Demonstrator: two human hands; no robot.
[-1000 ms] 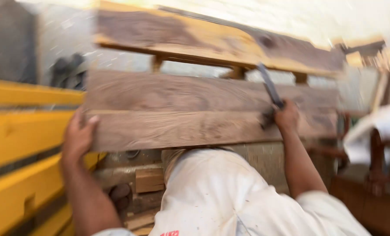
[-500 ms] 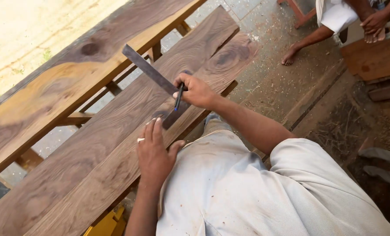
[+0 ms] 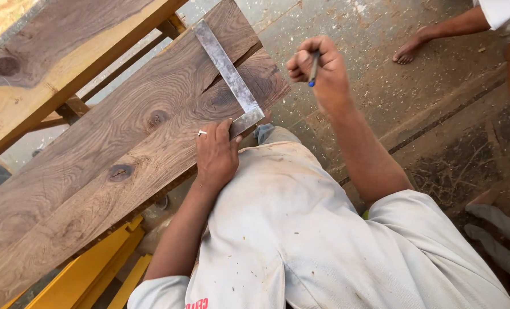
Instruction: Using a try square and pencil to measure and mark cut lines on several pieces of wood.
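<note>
Two dark wooden planks [image 3: 112, 154] lie side by side on a frame in front of me. A metal try square [image 3: 227, 73] rests across them near their right end. My left hand [image 3: 216, 155] presses on the square's stock at the near plank's edge; a ring shows on one finger. My right hand [image 3: 318, 70] is lifted off the wood, beyond the plank end, and grips a pen [image 3: 314, 68] with a blue tip pointing down. My white shirt [image 3: 300, 229] fills the lower middle.
A lighter plank [image 3: 49, 63] lies further away on the same frame. Yellow metal bars [image 3: 89, 269] sit below the planks at lower left. The concrete floor [image 3: 415, 86] is strewn with sawdust. Another person's bare foot [image 3: 409, 50] stands at upper right; wood pieces lie at the right edge.
My right hand has lifted off the plank and moved right with the pen. My left hand has shifted onto the square's stock. The view has swung closer.
</note>
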